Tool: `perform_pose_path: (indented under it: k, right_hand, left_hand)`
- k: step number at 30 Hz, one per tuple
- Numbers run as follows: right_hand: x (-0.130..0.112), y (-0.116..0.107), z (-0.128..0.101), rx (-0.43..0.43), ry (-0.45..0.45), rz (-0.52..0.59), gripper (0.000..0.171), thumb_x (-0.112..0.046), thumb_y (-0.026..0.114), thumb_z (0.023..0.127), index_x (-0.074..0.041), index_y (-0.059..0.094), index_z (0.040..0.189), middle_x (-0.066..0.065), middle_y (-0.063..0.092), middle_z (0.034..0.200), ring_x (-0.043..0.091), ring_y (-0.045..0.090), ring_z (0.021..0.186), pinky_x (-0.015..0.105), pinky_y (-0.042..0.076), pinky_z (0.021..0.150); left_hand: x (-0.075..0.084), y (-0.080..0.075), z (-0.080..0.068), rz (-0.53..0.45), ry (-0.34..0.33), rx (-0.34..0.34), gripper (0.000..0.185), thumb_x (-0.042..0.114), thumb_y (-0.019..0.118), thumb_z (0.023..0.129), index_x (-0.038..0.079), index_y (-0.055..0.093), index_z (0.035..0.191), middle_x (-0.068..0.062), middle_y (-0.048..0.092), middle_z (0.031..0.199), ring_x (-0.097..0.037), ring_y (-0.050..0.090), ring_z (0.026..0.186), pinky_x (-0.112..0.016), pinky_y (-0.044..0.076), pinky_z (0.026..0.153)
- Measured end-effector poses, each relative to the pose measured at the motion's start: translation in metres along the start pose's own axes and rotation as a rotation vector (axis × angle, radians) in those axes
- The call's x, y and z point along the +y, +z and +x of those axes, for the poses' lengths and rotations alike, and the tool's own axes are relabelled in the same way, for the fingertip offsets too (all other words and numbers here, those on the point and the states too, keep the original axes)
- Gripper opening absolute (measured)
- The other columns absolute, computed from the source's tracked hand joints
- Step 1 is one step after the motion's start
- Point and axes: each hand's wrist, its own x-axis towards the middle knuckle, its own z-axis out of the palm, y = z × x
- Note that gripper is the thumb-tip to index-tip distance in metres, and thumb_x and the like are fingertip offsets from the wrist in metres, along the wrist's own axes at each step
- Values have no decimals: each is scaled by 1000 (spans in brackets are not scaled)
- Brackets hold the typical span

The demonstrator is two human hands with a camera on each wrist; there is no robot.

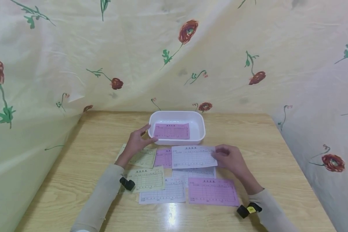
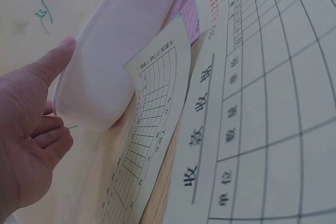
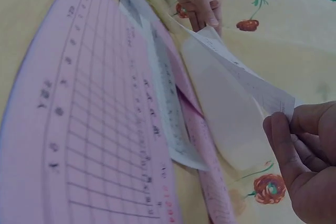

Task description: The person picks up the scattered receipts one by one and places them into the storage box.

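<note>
A white plastic tub (image 1: 196,127) stands at the back of the table with a pink receipt slip (image 1: 172,131) lying in it. My left hand (image 1: 136,141) holds the tub's left end, its thumb at the front corner and fingers at the side. My right hand (image 1: 230,159) pinches the right edge of a white receipt slip (image 1: 192,158), raised in front of the tub. In the right wrist view, this slip (image 3: 239,69) bends between thumb and fingers. Below it lie another white slip (image 1: 194,173) and a pink slip (image 1: 213,191).
Yellow slips (image 1: 148,178) lie at the left, overlapping a white slip (image 1: 171,193). Another pink slip (image 1: 163,158) is partly covered behind them. A flowered cloth (image 1: 150,48) hangs behind the wooden table (image 1: 249,129) and along both sides.
</note>
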Motion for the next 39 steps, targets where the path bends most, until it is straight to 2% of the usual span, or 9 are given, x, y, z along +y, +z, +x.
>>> perform_pose_path:
  k: [9, 14, 19, 23, 26, 39]
  right_hand:
    - [-17, -9, 0, 40, -38, -7, 29, -22, 75, 95, -3, 72, 116, 16, 72, 117, 28, 69, 104, 21, 57, 83]
    - [-25, -15, 3, 49, -56, 11, 30, -22, 75, 95, -1, 72, 116, 17, 73, 115, 25, 70, 100, 19, 59, 80]
    - [-29, -18, 11, 82, -83, 32, 30, -21, 76, 94, 0, 72, 114, 18, 73, 111, 17, 70, 94, 19, 60, 78]
    - [-35, -19, 17, 105, -84, 87, 31, -19, 76, 94, 3, 71, 114, 20, 72, 109, 10, 70, 88, 26, 64, 78]
    - [-39, -19, 22, 120, -76, 111, 33, -20, 76, 94, 4, 70, 116, 20, 70, 110, 8, 69, 87, 26, 64, 79]
    - [-50, -21, 49, 176, -102, 120, 37, -23, 75, 96, 4, 69, 120, 20, 70, 112, 9, 67, 88, 14, 58, 75]
  left_hand:
    - [0, 0, -1, -8, 11, -1, 93, 47, 85, 81, 4, 45, 153, -16, 34, 163, -41, 39, 146, -49, 45, 114]
    - [1, 0, -1, -8, -4, -3, 93, 48, 86, 80, 6, 45, 153, -14, 34, 164, -41, 40, 145, -49, 45, 114]
    - [1, -1, 0, -8, -14, -4, 94, 50, 85, 80, 7, 45, 154, -13, 34, 164, -41, 40, 145, -49, 45, 114]
    - [0, 0, 0, -6, -25, -4, 94, 49, 85, 80, 8, 45, 154, -14, 34, 164, -41, 40, 145, -49, 44, 115]
    - [-1, -1, 1, -5, -31, -7, 94, 48, 86, 80, 8, 45, 154, -13, 33, 164, -40, 39, 146, -48, 43, 116]
    - [0, 0, 1, 11, -8, 7, 91, 44, 86, 80, 6, 46, 152, -14, 36, 162, -41, 43, 144, -48, 46, 113]
